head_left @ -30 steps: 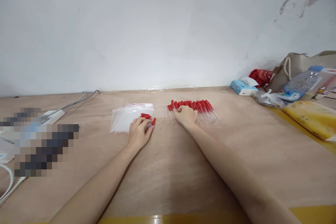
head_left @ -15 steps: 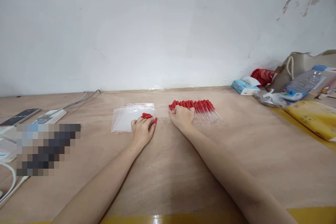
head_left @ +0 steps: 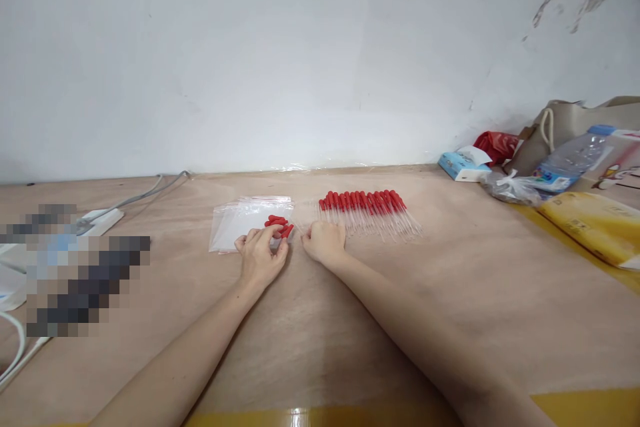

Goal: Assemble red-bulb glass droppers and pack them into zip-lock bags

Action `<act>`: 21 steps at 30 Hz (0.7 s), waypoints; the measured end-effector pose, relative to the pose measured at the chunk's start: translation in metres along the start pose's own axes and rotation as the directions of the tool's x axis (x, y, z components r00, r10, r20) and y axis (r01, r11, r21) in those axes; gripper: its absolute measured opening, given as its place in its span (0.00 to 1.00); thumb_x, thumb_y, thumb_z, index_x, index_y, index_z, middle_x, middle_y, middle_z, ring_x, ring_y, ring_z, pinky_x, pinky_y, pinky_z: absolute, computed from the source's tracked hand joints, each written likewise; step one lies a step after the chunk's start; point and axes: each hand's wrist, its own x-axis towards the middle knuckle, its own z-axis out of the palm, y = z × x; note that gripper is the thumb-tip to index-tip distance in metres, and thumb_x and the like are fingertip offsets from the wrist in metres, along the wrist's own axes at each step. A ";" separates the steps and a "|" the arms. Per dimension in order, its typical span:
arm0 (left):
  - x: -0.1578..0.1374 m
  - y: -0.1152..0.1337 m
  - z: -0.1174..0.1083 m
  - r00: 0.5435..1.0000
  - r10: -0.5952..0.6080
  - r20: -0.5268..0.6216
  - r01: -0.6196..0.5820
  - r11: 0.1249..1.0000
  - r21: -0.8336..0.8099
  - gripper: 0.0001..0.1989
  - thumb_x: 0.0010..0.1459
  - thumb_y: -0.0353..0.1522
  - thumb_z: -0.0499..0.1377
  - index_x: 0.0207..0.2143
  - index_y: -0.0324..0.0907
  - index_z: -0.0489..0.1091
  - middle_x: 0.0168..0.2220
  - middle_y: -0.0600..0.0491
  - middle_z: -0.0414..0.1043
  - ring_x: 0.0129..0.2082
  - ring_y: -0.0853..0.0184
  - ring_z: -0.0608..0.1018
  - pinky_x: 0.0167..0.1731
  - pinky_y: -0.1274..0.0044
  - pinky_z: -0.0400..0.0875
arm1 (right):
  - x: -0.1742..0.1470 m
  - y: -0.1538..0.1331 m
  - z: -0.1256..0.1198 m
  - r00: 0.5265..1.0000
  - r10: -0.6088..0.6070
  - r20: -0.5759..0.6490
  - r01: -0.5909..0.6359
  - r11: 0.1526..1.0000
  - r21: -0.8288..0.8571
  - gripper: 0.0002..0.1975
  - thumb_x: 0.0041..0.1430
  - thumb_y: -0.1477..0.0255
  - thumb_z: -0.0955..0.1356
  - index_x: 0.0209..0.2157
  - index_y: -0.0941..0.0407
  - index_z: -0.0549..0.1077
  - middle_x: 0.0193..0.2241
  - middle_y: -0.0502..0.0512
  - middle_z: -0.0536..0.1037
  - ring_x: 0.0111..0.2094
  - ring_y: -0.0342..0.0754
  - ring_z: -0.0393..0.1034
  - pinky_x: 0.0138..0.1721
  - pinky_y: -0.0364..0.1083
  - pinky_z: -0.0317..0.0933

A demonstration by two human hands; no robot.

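Just right of the middle lies a row of clear thin droppers with red rubber bulbs, bulbs facing the wall. A stack of clear zip bags sits left of them, with several loose red bulbs on its right edge. My left hand rests at the bags' lower right corner, thumb and fingers closed about a red rubber bulb. My right hand is closed just below the row's left end. A thin clear tube appears to poke out from its fingertips.
To the right are a tissue pack, a knotted plastic bag, a plastic bottle and a yellow packet. Leftward lie a power strip, cables and blurred-out items. A white wall stands behind the table.
My right hand has moved left and toward me, away from the dropper row and closer to my left hand. My left hand has shifted slightly left and its fingers have turned a little.
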 end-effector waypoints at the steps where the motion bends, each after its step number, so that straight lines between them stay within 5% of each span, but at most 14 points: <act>1: 0.000 -0.001 0.001 1.000 0.005 -0.001 -0.005 1.000 -0.005 0.10 0.50 0.30 0.56 0.37 0.45 0.67 0.31 0.54 0.74 0.34 0.61 0.72 0.38 0.68 0.52 | -0.003 0.003 -0.003 1.000 0.003 0.029 -0.003 1.000 0.007 0.13 0.53 0.66 0.61 0.27 0.57 0.73 0.29 0.59 0.77 0.33 0.51 0.69 0.40 0.52 0.50; 9: -0.005 0.007 0.000 0.992 0.075 0.100 -0.068 0.995 -0.072 0.07 0.48 0.30 0.55 0.33 0.44 0.69 0.33 0.53 0.74 0.35 0.61 0.72 0.39 0.68 0.55 | -0.040 0.061 -0.038 0.975 -0.072 0.209 0.044 0.990 0.136 0.10 0.49 0.65 0.66 0.20 0.55 0.71 0.23 0.51 0.75 0.28 0.46 0.68 0.32 0.46 0.53; 15: -0.010 0.016 -0.003 0.954 0.193 0.230 -0.151 0.971 -0.187 0.09 0.46 0.27 0.54 0.31 0.44 0.70 0.30 0.54 0.74 0.34 0.62 0.72 0.39 0.68 0.58 | -0.050 0.098 -0.050 0.936 -0.124 0.330 0.019 0.952 0.305 0.06 0.45 0.69 0.69 0.23 0.56 0.70 0.19 0.48 0.70 0.20 0.40 0.62 0.21 0.40 0.51; 21: -0.009 0.018 0.003 0.942 0.239 0.237 -0.176 0.949 -0.261 0.11 0.48 0.33 0.59 0.37 0.41 0.71 0.35 0.50 0.71 0.36 0.62 0.71 0.38 0.70 0.63 | -0.053 0.095 -0.037 0.968 -0.212 0.134 0.152 0.921 0.358 0.11 0.44 0.66 0.70 0.29 0.58 0.70 0.26 0.51 0.70 0.26 0.41 0.62 0.26 0.40 0.54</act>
